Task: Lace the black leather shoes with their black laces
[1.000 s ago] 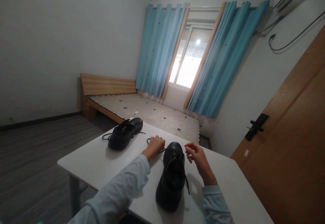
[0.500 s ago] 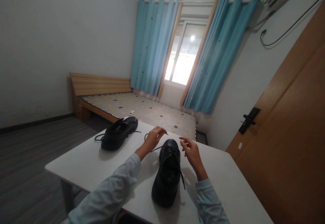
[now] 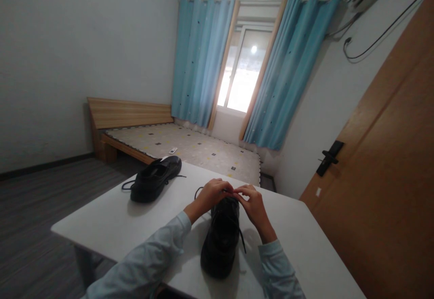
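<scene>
A black lace-up shoe (image 3: pixel 220 240) stands on the white table (image 3: pixel 298 244), its toe pointing away from me. Over the toe, my left hand (image 3: pixel 215 195) is closed in a pinch on a thin black shoelace (image 3: pixel 197 191), which loops out to the left of the wrist. The fingertips of my right hand (image 3: pixel 251 201) meet the left ones there, pinched together at the end of the lace. Both hands partly cover the toe. Another lace end hangs down the shoe's right side. A second black shoe (image 3: pixel 156 179) sits farther left with its laces loose.
Behind the table is a bed (image 3: pixel 190 140) with a patterned mattress and a small white remote-like object (image 3: pixel 173 150) on it. A brown door (image 3: pixel 379 163) with a black handle is on the right. Blue curtains (image 3: pixel 201 59) frame the window.
My hands were apart on either side of the shoe's toe; now they have come together above it, fingertips meeting at the lace. The view has shifted slightly.
</scene>
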`<state>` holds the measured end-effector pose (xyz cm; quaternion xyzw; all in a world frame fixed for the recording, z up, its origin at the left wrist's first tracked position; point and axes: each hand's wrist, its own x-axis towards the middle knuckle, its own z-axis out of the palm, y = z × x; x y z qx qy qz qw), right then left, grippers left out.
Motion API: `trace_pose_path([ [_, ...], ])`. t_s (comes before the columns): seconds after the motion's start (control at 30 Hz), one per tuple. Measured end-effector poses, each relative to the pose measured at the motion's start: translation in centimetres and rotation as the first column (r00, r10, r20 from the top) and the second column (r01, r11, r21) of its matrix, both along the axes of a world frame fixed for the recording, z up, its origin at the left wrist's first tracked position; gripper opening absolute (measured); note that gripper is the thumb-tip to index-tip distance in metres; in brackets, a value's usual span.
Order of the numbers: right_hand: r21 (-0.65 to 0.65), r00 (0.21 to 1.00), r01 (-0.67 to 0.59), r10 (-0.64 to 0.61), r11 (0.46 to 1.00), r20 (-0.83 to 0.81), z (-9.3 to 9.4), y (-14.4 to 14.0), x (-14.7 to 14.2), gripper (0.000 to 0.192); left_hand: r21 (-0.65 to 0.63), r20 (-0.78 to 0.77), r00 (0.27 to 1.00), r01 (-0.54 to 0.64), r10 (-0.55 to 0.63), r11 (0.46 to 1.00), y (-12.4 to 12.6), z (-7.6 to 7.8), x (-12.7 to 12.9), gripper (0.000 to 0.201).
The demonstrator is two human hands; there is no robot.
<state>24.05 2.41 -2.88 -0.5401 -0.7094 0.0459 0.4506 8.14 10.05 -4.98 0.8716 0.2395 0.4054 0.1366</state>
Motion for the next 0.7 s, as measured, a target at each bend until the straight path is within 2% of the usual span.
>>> trace_pose_path([
  [0.13, -0.011, 1.0, -0.02, 0.02, 1.0, 0.008, 0.2, -0.1, -0.1, 0.009, 0.007, 0.019, 1.0, -0.001, 0.001, 1.0, 0.1, -0.3, 0.0, 0.007],
  [0.23, -0.024, 1.0, -0.022, 0.022, 0.999, -0.011, 0.0, 0.0, -0.1, 0.006, 0.041, 0.071, 0.997, 0.028, -0.031, 0.999, -0.2, 0.1, -0.1, 0.011],
  [0.33, -0.053, 0.985, 0.01, -0.019, 0.999, -0.172, -0.2, 0.2, 0.4, 0.003, 0.062, 0.124, 0.991, 0.048, -0.056, 0.997, -0.6, 0.8, -0.4, 0.009],
  [0.4, -0.09, 0.939, 0.015, -0.045, 0.996, -0.341, -0.3, 0.4, 1.0, 0.012, 0.05, 0.115, 0.992, 0.053, -0.059, 0.997, -0.7, 1.1, -0.6, 0.007],
  [0.53, -0.134, 0.784, -0.048, -0.046, 0.99, -0.62, 0.1, 0.3, 2.2, 0.031, 0.031, 0.029, 0.997, 0.077, -0.078, 0.997, -0.3, 0.7, -0.8, 0.009],
  [0.63, -0.175, 0.679, -0.134, -0.039, 0.975, -0.733, 0.4, -0.1, 2.8, 0.035, 0.017, -0.029, 0.995, 0.096, -0.095, 0.995, 0.2, 0.1, -0.8, 0.013],
  [0.7, -0.223, 0.647, -0.199, -0.043, 0.954, -0.761, 0.3, -0.3, 3.1, 0.035, 0.006, -0.05, 0.994, 0.096, -0.096, 0.995, 0.4, -0.1, -0.8, 0.015],
])
